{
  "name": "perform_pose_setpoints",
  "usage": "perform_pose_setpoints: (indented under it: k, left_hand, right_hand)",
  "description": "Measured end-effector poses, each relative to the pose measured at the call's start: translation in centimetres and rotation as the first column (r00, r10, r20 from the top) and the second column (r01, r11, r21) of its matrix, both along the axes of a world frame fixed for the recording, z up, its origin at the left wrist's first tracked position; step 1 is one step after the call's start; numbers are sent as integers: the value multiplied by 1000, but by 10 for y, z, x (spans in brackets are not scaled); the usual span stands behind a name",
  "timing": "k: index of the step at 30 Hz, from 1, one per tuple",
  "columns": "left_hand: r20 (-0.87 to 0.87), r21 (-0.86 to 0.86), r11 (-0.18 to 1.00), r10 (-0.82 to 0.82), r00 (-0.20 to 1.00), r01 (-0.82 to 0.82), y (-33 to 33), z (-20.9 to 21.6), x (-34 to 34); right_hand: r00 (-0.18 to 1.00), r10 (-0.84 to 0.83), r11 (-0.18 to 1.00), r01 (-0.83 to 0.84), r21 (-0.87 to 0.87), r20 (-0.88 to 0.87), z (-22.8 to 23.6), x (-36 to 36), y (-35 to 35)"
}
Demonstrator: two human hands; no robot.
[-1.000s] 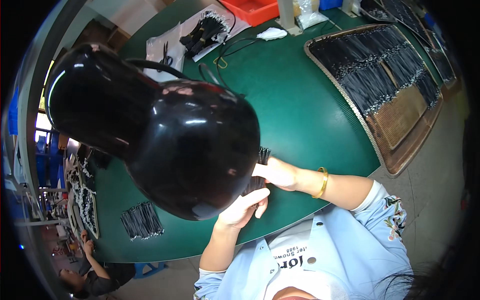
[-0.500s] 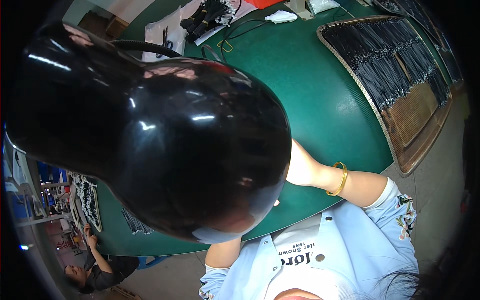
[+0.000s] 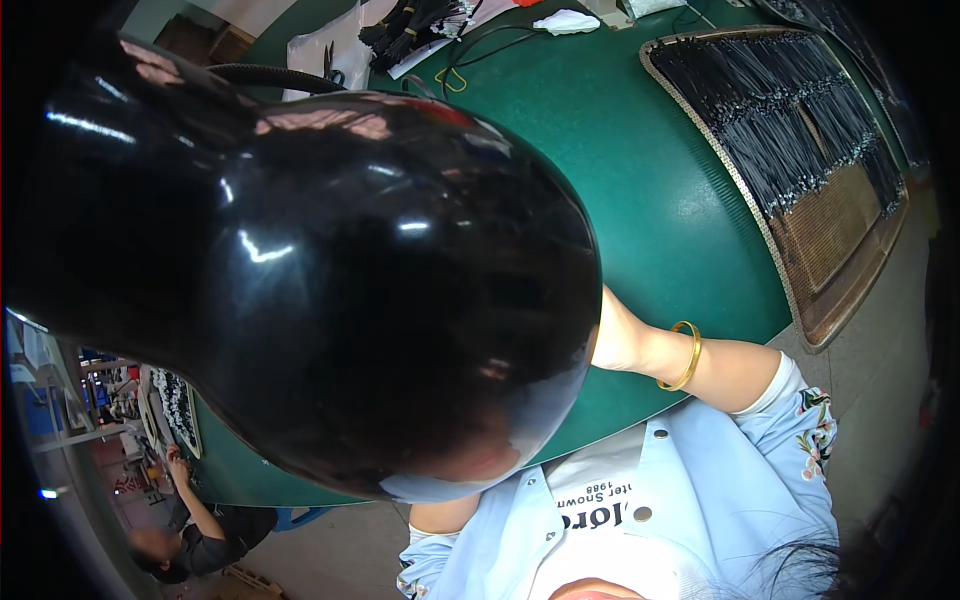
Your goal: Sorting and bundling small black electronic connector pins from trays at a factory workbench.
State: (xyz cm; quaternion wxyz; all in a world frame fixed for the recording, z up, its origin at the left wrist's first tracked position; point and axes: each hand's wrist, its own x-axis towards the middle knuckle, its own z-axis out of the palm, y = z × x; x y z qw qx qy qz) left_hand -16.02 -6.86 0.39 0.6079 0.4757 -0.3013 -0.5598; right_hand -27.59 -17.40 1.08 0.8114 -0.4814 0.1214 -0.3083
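A large glossy black lamp shade [image 3: 400,290] fills the left and middle of the view and hides most of the work spot. From behind its right edge comes my right hand [image 3: 617,333]; only its wrist side shows, its fingers are hidden. A gold bangle [image 3: 682,356] sits on that wrist. Of my left arm just a bit of forearm [image 3: 445,514] shows below the shade, and the left hand is fully covered. What either hand holds or touches cannot be seen. Both arms reach over the near edge of a green table [image 3: 660,250].
At the right, a brown woven tray [image 3: 835,235] bears rows of black cables [image 3: 770,110]. At the back lie more black cable bundles [image 3: 415,30], dark scissors [image 3: 332,68] and a crumpled white piece [image 3: 567,22]. A co-worker [image 3: 215,525] sits at the lower left beside another tray [image 3: 178,405].
The lamp shade looks larger and reaches further right and down. It now covers a fingertip and a small cable bundle that showed before. My right hand appears slightly further right.
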Motion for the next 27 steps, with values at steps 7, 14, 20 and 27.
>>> perform_pose_setpoints:
  k: [7, 14, 20, 27]
  left_hand:
    - [30, -46, 999, -5, 1000, 6, 1, 0, -7]
    - [-65, 79, 993, 98, 993, -93, 3, -12, -2]
    - [-53, 100, 993, 74, 996, -68, 7, -19, -1]
    - [-15, 48, 961, -271, 963, 271, -1, -4, -2]
  right_hand:
    - [986, -138, 986, 127, -109, -96, 1, 0, 2]
    - [986, -147, 985, 139, -97, -76, 0, 1, 2]
    - [996, 79, 984, -71, 165, -45, -7, 1, 0]
    - [871, 491, 813, -460, 357, 2, -7, -5, -7]
